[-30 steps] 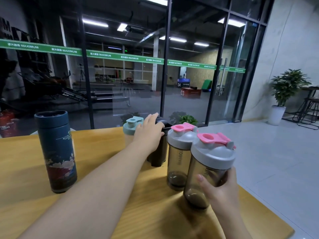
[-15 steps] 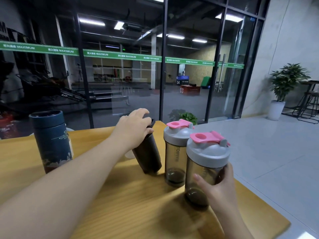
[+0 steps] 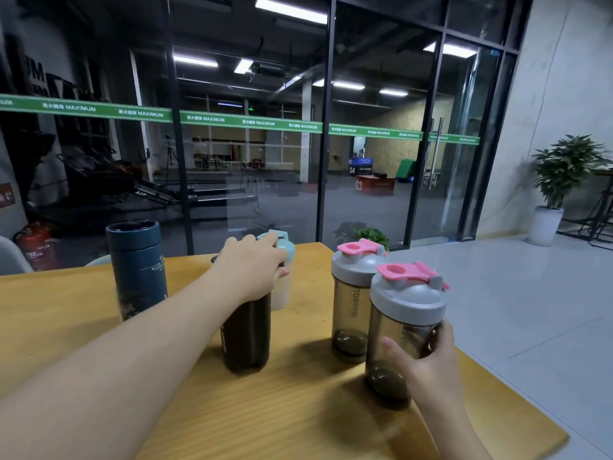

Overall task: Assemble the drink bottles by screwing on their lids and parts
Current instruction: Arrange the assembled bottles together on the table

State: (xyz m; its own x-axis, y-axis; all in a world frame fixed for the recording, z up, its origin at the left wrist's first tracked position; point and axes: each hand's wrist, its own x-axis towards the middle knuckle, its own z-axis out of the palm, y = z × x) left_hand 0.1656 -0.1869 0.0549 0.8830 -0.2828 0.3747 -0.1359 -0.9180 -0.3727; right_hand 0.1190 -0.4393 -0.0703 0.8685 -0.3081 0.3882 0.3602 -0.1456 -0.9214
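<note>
My left hand (image 3: 252,268) grips the top of a dark smoky bottle (image 3: 247,333) that stands upright on the wooden table (image 3: 282,410). Behind it stands a pale bottle with a teal lid (image 3: 283,249), partly hidden by my hand. My right hand (image 3: 428,366) wraps the lower body of the nearest shaker with a grey lid and pink flip cap (image 3: 406,313). A second grey-and-pink shaker (image 3: 353,293) stands just behind it. The dark bottle's mouth is hidden under my palm.
A tall dark blue flask (image 3: 137,270) without a lid stands at the left of the table. The table's right edge runs close to the shakers. Beyond is a glass wall (image 3: 325,144), and a potted plant (image 3: 560,180) stands on the grey floor at right.
My left hand pulled the dark bottle away from the back row toward me and to the left, tilting it on the way; it now stands upright. My right hand stayed on its shaker.
</note>
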